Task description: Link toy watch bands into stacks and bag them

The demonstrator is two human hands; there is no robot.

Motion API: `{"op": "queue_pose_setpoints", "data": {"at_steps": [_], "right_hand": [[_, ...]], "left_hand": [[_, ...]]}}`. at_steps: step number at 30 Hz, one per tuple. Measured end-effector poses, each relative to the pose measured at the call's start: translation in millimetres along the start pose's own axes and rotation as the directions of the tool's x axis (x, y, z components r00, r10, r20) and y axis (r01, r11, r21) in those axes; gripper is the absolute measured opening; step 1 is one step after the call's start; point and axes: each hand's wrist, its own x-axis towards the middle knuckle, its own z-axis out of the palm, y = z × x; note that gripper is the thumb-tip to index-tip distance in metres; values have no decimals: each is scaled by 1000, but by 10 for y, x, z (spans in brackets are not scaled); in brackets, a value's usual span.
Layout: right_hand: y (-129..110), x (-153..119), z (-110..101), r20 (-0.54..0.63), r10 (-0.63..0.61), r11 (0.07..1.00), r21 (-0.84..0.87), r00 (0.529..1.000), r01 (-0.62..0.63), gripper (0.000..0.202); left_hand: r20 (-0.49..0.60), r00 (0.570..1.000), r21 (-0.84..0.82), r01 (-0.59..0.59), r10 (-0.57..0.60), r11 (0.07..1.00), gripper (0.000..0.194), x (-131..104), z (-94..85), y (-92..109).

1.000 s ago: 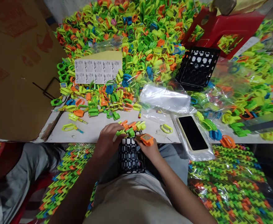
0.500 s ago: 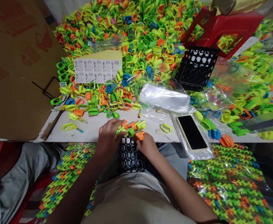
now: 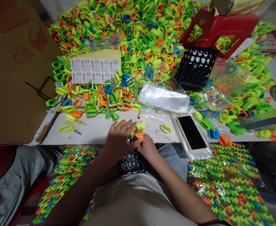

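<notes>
A black lattice tray (image 3: 131, 163) rests on my lap against the table edge, its upper end hidden by my hands. Several yellow, green and orange plastic pieces (image 3: 140, 126) sit at that end. My left hand (image 3: 119, 138) reaches over them with fingers spread, its thumb touching an orange piece (image 3: 139, 135). Closed around that orange piece are the fingertips of my right hand (image 3: 147, 146), at the right side of the tray.
Colourful plastic pieces (image 3: 142, 40) are heaped across the table. Nearby lie a label sheet (image 3: 96, 70), clear bags (image 3: 163, 97), a phone (image 3: 191, 132), black trays (image 3: 196, 67) and a red stool (image 3: 232, 28). A cardboard box (image 3: 15, 94) stands left; another person's leg (image 3: 31, 169) shows below.
My left hand has moved right, over the pieces, with its fingers spreading and its thumb reaching the orange piece. My right hand has hardly moved. The view has shifted slightly.
</notes>
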Motion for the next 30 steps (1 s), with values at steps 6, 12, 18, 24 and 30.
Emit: {"op": "queue_pose_setpoints", "data": {"at_steps": [6,12,18,24,30], "right_hand": [[-47,34,-68,91,-9,999,-52,996,14,23],[-90,62,-79,144,25,986,-165,989,-1,25],[-127,103,-109,220,48,978,-209,974,-1,24],[-142,134,-148,256,58,979,-201,965,-6,20],[-140,185,-136,246,-11,986,-161,969,52,23]], "left_hand": [[-17,998,-52,60,-61,997,57,21,19,-8],[56,997,-100,-39,45,994,49,24,-27,-153],[91,994,-103,-46,55,994,42,42,-81,-146],[77,997,-72,-20,26,997,55,58,-81,-86],[89,996,-53,19,-14,998,48,136,-105,-52]]}}
